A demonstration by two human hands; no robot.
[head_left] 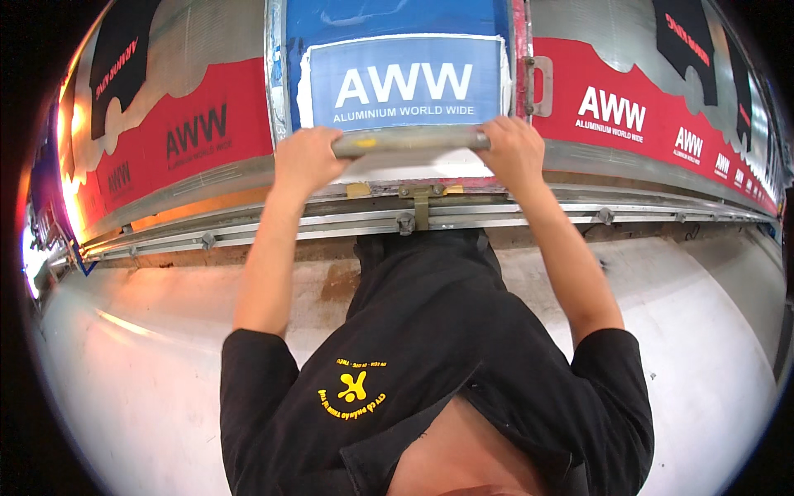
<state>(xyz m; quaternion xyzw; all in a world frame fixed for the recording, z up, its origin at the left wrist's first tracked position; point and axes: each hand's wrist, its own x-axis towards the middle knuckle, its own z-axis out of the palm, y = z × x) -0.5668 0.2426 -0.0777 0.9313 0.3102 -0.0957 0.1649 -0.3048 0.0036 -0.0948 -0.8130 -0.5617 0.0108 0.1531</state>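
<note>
Both my hands grip a long grey squeegee-like bar point(409, 142) with a yellow mark. My left hand point(306, 161) is closed on its left end, my right hand point(513, 157) on its right end. The bar lies across the near part of a blue screen frame point(393, 25), just below a pale rectangular stencil area with white lettering. A white strip point(438, 165) shows under the bar. The frame's right edge carries a metal handle point(542, 87).
Red fabric pieces point(231, 91) with printing lie on grey boards at left and right, with black pieces point(116, 50) farther up. A metal rail point(331, 221) with clamps runs along the near edge. My body stands over a pale surface point(141, 372).
</note>
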